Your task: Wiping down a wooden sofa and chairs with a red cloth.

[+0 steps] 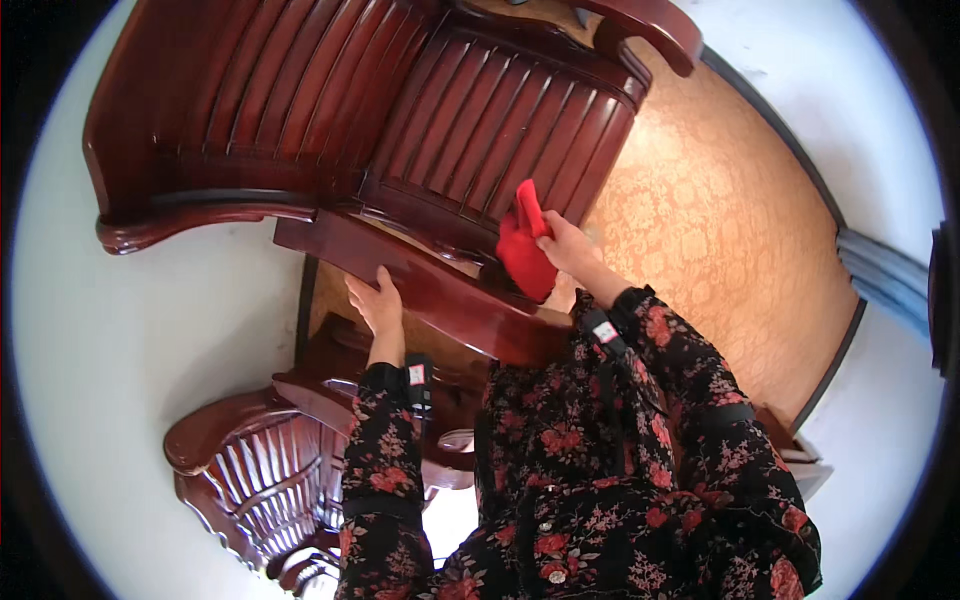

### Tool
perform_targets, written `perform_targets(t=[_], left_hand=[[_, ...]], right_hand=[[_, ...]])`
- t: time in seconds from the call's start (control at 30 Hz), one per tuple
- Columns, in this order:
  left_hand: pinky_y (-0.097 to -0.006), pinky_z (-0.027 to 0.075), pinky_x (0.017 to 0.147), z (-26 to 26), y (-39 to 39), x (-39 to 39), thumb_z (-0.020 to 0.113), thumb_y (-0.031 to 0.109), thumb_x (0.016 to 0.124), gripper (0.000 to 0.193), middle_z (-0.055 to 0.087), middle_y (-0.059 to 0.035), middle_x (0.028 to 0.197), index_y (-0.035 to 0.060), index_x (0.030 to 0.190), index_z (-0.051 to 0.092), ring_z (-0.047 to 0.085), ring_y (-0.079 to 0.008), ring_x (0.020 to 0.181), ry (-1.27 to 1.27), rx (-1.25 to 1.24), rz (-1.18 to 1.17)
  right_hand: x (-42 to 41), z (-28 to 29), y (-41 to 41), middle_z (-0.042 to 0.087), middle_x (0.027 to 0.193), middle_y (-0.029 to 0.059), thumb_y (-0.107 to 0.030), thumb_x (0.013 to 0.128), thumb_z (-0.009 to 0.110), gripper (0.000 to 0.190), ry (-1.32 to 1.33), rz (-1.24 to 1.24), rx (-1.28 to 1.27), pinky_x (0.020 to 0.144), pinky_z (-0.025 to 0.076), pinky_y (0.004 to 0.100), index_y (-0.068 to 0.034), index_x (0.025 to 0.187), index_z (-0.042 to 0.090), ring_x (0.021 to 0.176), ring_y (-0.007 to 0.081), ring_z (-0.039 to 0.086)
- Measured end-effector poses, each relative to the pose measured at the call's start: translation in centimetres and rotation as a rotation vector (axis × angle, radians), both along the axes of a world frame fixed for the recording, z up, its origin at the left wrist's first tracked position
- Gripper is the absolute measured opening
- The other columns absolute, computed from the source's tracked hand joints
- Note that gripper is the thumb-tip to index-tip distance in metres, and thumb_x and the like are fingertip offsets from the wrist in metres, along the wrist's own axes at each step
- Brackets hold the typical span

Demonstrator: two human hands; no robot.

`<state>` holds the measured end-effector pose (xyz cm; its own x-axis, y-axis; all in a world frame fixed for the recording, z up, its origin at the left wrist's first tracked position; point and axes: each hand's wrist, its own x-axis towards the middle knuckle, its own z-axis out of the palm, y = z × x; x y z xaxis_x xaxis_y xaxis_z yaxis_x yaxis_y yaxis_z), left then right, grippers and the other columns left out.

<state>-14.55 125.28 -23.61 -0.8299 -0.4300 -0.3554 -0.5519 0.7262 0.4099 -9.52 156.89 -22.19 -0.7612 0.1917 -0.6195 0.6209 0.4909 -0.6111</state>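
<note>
A bunched red cloth [527,255] hangs from my right hand [568,244], pinched between thumb and fingers near the front end of a bench armrest. My left hand [377,304] rests against the near side edge of the broad armrest [420,289], thumb on its edge and fingers spread. The armrest belongs to a glossy dark red wooden bench with a slatted seat [502,127] and a slatted backrest [292,82]. The cloth hangs beside the armrest, over the seat's front corner; whether it touches the wood I cannot tell.
A second slatted wooden chair [277,472] stands close by at lower left. The bench's far armrest [652,26] curves at the top. White walls [187,315] flank a patterned tan floor [690,217]. A blue-grey curtain [881,274] hangs at the right.
</note>
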Motion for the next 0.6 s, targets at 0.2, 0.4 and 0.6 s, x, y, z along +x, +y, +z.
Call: perform_targets(t=[0.2,0.4,0.6], left_hand=[[-0.0507,0.033,0.101,2.1,3.4,-0.6,0.047,0.052,0.087,0.076,0.019,-0.0272,0.144,0.0068,0.143,0.021,0.025,-0.0418,0.131,-0.079,-0.048,0.082],[-0.0543,0.03,0.101,5.6,0.4,1.6,0.047,0.049,0.088,0.069,0.015,-0.022,0.147,0.0123,0.143,0.024,0.018,-0.0402,0.134,-0.047,-0.215,0.116],[-0.0521,0.027,0.104,6.4,0.9,1.0,0.048,0.044,0.089,0.067,0.017,-0.0267,0.145,0.011,0.142,0.025,0.021,-0.0441,0.131,-0.048,-0.213,0.067]], right_hand=[[-6.0,-2.6,-3.7,0.053,0.112,0.027,-0.015,0.077,0.059,0.049,0.162,0.153,0.088,0.087,0.044,0.0456,-0.004,0.121,0.042,0.103,0.0432,0.052],[-15.2,-0.6,-11.1,0.054,0.108,0.0282,-0.015,0.077,0.061,0.047,0.226,0.345,0.051,0.084,0.045,0.0474,-0.001,0.118,0.042,0.098,0.0442,0.054],[-23.5,-3.0,-19.3,0.052,0.105,0.0235,-0.012,0.077,0.061,0.046,0.666,0.384,0.035,0.079,0.047,0.0476,-0.006,0.118,0.043,0.095,0.0433,0.054]])
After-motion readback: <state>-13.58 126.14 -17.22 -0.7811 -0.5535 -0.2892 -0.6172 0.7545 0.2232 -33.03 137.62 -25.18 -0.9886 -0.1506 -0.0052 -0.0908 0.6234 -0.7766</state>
